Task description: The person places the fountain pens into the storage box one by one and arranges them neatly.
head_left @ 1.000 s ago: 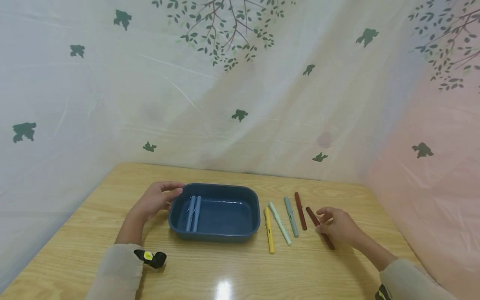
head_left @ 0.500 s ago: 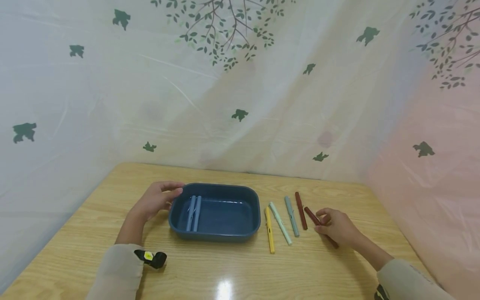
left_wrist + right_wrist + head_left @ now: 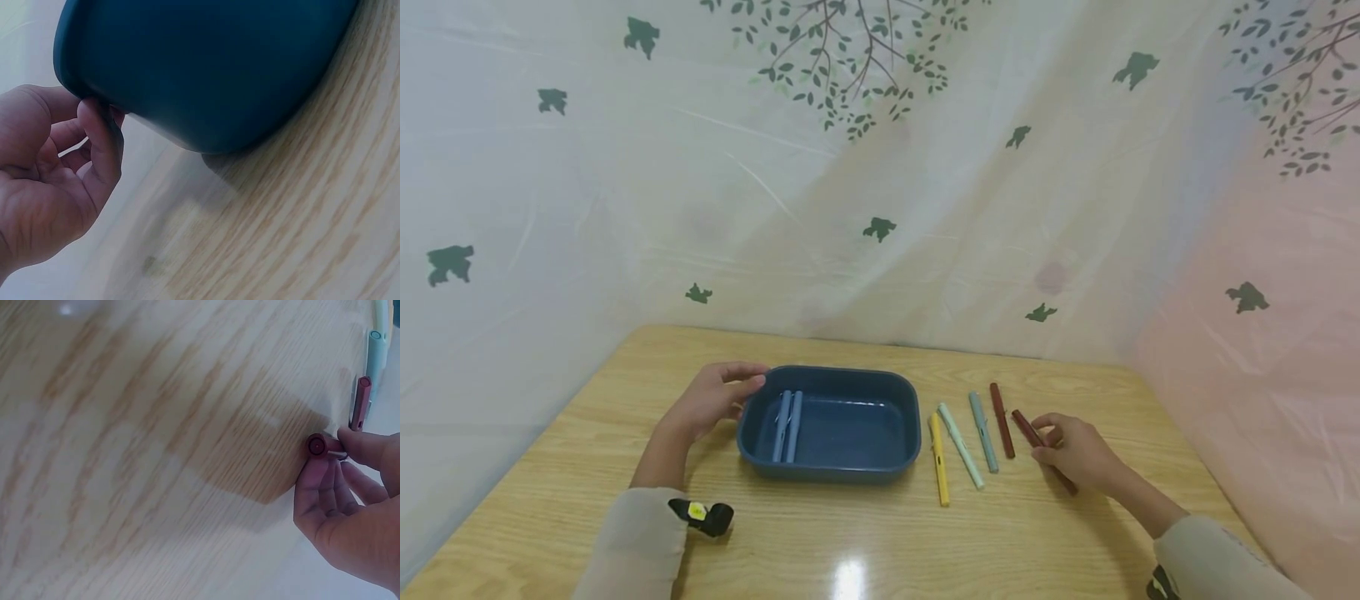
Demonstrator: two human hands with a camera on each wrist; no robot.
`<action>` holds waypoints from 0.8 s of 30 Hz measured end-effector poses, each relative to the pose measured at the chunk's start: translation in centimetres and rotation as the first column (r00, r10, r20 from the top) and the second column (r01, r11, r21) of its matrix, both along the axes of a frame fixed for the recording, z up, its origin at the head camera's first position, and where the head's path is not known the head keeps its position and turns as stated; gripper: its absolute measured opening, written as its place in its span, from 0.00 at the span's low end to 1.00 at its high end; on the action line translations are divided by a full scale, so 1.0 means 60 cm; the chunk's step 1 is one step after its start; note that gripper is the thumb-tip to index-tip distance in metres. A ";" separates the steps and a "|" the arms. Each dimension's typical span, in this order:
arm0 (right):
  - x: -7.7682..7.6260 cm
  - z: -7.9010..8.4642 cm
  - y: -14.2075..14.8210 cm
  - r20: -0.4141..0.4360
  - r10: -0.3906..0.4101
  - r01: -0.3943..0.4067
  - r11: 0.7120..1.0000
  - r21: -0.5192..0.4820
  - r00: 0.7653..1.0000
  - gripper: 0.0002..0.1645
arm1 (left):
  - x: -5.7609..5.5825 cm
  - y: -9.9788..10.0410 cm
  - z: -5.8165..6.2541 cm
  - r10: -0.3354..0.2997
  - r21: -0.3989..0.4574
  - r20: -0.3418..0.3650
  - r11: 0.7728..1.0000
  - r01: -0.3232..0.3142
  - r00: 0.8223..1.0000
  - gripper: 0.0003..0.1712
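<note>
My left hand (image 3: 711,400) grips the left rim of a dark blue rectangular tray (image 3: 827,474), thumb and fingers pinching its edge in the left wrist view. Inside the tray, two blue pens (image 3: 787,427) lie side by side at the left. To the right, my right hand (image 3: 1078,452) holds a dark red pen (image 3: 1024,425) between thumb and fingers, close over the table. In the right wrist view, the round end of that pen (image 3: 317,445) points toward the camera; its middle is partly hidden by the fingers. A second dark red pen (image 3: 1002,421) lies just left of it.
Between the tray and the red pens, a yellow pen (image 3: 939,462), a pale green pen (image 3: 961,447) and a grey-teal pen (image 3: 983,433) lie in a loose row on the wooden table (image 3: 790,542). Behind hangs a pale curtain (image 3: 805,267) printed with birds and leaves.
The dark red pen in my right hand has turned slightly, its near end shifting a little to the right. My left hand and the tray stay in place.
</note>
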State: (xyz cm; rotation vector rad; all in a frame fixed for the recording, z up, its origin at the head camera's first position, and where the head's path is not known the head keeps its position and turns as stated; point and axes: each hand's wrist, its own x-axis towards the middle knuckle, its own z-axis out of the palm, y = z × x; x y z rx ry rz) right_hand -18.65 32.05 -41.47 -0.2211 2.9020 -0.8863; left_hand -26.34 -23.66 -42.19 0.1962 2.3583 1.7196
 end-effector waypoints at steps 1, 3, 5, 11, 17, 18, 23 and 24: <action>0.000 0.001 0.000 -0.002 -0.001 0.001 1.000 0.000 1.000 0.26 | -0.001 0.000 -0.001 0.000 0.003 0.002 1.000 0.000 1.000 0.25; 0.000 0.002 0.000 -0.004 -0.001 0.001 1.000 -0.002 1.000 0.26 | -0.001 0.000 -0.003 -0.005 0.005 0.001 1.000 0.005 1.000 0.25; -0.001 0.004 0.001 -0.007 0.000 0.000 1.000 0.002 1.000 0.26 | -0.001 0.000 -0.003 -0.002 0.011 0.004 1.000 0.002 1.000 0.25; 0.001 0.010 0.003 0.003 -0.013 0.013 1.000 -0.011 1.000 0.26 | -0.001 -0.001 -0.002 0.000 0.006 0.002 1.000 0.000 1.000 0.25; 0.002 0.013 0.011 0.045 -0.032 0.034 0.999 -0.032 0.998 0.26 | -0.003 -0.003 -0.003 -0.004 0.005 -0.001 1.000 0.004 1.000 0.25; 0.001 0.013 0.012 0.056 -0.037 0.039 0.998 -0.041 0.998 0.26 | -0.003 -0.003 -0.003 -0.003 0.005 -0.001 1.000 0.003 1.000 0.25; -0.002 0.013 0.019 0.082 -0.046 0.053 0.995 -0.080 0.996 0.26 | 0.000 -0.001 0.002 -0.002 -0.003 -0.004 1.000 0.002 1.000 0.25; -0.002 0.013 0.020 0.082 -0.048 0.054 0.995 -0.084 0.996 0.25 | 0.000 -0.001 0.002 -0.002 -0.003 -0.004 1.000 0.002 1.000 0.25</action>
